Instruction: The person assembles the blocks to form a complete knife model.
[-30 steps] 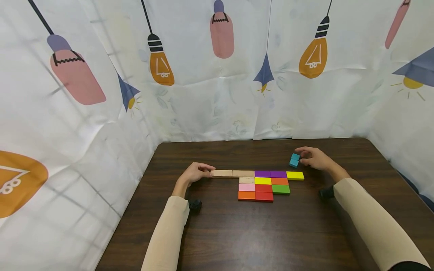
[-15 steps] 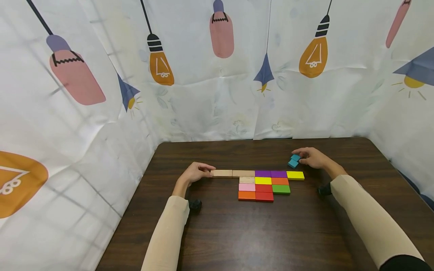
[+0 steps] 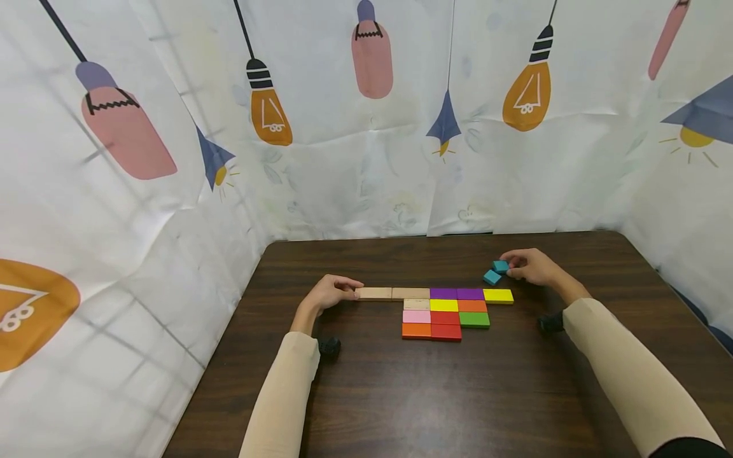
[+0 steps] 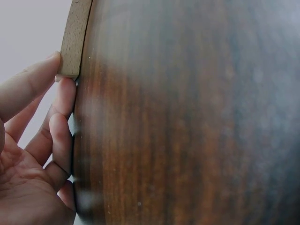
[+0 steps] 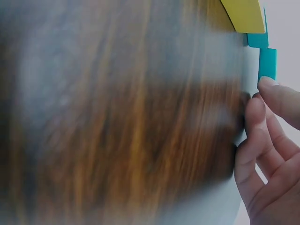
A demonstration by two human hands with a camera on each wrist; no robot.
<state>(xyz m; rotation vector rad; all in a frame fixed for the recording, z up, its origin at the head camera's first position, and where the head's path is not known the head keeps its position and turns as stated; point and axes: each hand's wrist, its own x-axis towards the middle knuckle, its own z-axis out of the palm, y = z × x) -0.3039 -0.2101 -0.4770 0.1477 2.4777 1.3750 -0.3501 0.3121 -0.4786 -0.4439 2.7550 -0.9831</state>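
At the left end of a row of flat blocks, my left hand [image 3: 329, 292] pinches the end of a plain wooden block [image 3: 375, 293]. The left wrist view shows my thumb on this wooden block [image 4: 75, 40] with a fingertip at its end. Behind the row's right end, my right hand [image 3: 531, 266] holds a teal block [image 3: 501, 266] between thumb and fingers. A second teal block [image 3: 491, 277] lies just in front, turned at an angle, its corner close to the first. In the right wrist view, the thumb rests on the held teal block [image 5: 267, 61].
The row continues with another wooden block [image 3: 410, 293], two purple blocks [image 3: 443, 294] and a yellow block [image 3: 498, 296]. Below it, pink, orange, red, yellow and green blocks [image 3: 474, 320] lie together on the dark wooden table [image 3: 401, 401]. A patterned cloth [image 3: 366, 178] hangs behind the table.
The two teal blocks, at first end to end, have come out of line: the nearer one has turned and shifted left. My right hand stays near them; my left hand keeps still.
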